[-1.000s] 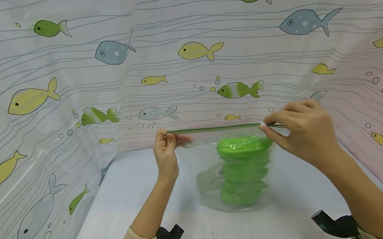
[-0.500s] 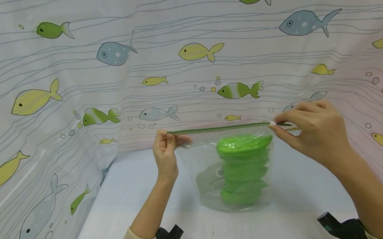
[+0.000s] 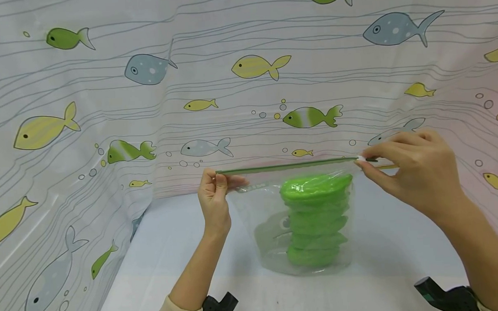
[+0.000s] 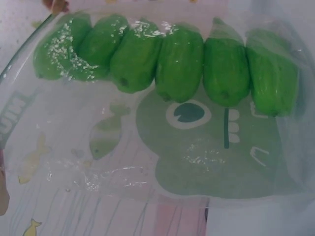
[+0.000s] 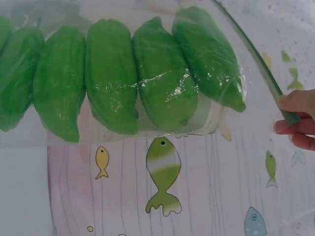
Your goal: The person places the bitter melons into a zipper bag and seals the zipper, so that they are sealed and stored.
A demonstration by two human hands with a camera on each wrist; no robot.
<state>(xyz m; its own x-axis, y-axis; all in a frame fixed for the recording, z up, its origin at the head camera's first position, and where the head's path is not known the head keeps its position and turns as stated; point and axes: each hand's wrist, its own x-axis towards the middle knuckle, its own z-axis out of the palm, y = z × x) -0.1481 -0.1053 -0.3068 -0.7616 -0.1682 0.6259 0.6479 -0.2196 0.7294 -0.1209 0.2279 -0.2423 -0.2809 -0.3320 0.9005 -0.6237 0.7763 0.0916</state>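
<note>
A clear zip bag [image 3: 255, 210] hangs upright over the white surface, its green closure strip [image 3: 282, 167] stretched between the hands. My left hand [image 3: 215, 202] pinches the strip's left end between thumb and fingers. At the right end, my right hand [image 3: 418, 168] pinches the small white slider [image 3: 360, 159] with thumb and forefinger. Several oblong glossy green fruits or vegetables with pointed ends [image 4: 179, 64] are stacked along the bag's right side. A grey-green cartoon face [image 4: 221, 162] is printed on the bag. In the right wrist view, fingertips [image 5: 298, 103] hold the end of the strip.
Behind and on both sides hangs a white curtain [image 3: 215, 129] printed with fish and wavy lines. A white tabletop [image 3: 174, 249] lies under the bag. Black camera mounts [image 3: 219, 305] sit at both wrists.
My right hand has moved right along the strip with the white slider, to near the bag's right end. My left hand and the bag have stayed nearly still.
</note>
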